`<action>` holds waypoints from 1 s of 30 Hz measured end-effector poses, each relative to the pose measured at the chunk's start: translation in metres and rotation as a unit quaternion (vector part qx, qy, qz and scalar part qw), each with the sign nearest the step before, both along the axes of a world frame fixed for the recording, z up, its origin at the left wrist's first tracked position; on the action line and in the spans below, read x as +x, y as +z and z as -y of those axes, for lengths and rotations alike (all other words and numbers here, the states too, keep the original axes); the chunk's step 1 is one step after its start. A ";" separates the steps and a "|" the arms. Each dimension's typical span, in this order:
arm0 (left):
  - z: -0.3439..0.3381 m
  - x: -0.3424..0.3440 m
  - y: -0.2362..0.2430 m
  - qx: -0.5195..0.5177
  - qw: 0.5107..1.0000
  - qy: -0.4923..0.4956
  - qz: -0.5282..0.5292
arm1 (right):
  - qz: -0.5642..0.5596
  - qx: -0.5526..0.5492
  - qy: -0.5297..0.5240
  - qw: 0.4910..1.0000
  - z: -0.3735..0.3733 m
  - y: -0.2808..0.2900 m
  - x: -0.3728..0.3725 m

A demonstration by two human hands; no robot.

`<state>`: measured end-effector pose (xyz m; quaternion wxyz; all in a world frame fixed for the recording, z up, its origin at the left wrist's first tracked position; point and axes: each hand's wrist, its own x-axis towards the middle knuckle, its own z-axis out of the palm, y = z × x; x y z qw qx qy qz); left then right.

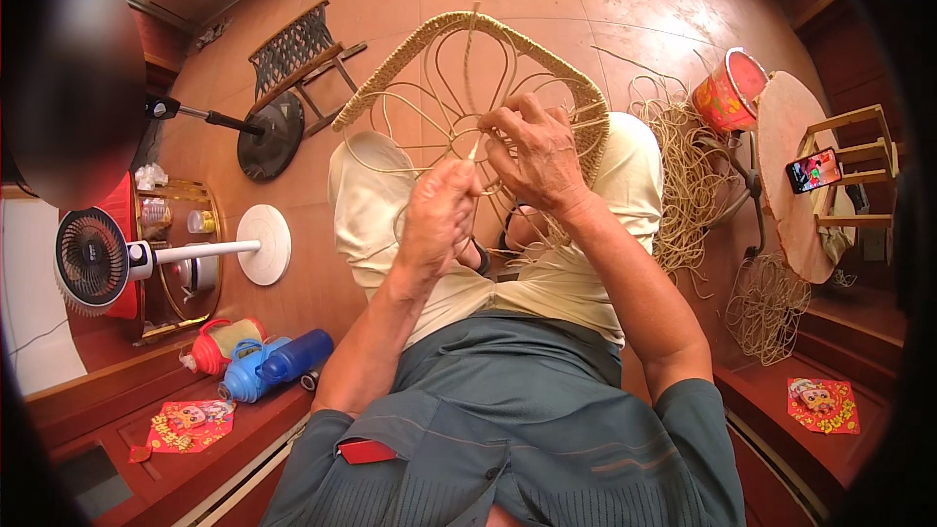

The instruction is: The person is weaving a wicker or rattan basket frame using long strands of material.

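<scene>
A woven basket frame of pale cord rests on my lap between my knees. Its thick braided rim surrounds open loops that meet near the middle. My left hand is closed, thumb and fingers pinching a short pale cord that points up toward the loops' centre. Just above and right of it, my right hand bends its fingers over the same spot, gripping cord by the centre. Its fingertips partly hide what they hold. Some loops disappear behind both hands.
A large tangle of loose cord lies on the floor to my right, near a red bucket and a round table with a phone. At left stand a fan, a folding stool and several flasks.
</scene>
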<state>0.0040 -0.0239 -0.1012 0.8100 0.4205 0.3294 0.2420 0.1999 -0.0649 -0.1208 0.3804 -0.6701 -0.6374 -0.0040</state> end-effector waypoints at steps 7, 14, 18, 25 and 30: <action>-0.029 -0.032 0.070 0.079 0.991 0.009 0.111 | -0.034 0.032 -0.014 0.999 -0.006 -0.008 -0.003; -0.057 -0.035 0.109 0.117 0.945 -0.037 0.303 | -0.089 -0.018 -0.078 0.993 -0.011 0.000 -0.011; -0.043 -0.014 0.061 0.075 0.991 0.026 0.104 | -0.084 -0.008 -0.076 0.994 -0.012 -0.003 -0.013; -0.009 0.020 -0.019 0.126 0.987 0.051 -0.090 | -0.060 -0.001 -0.060 0.996 -0.010 -0.009 -0.007; -0.005 0.036 -0.013 0.074 0.992 0.027 -0.100 | -0.057 -0.026 -0.035 0.997 -0.009 -0.002 -0.004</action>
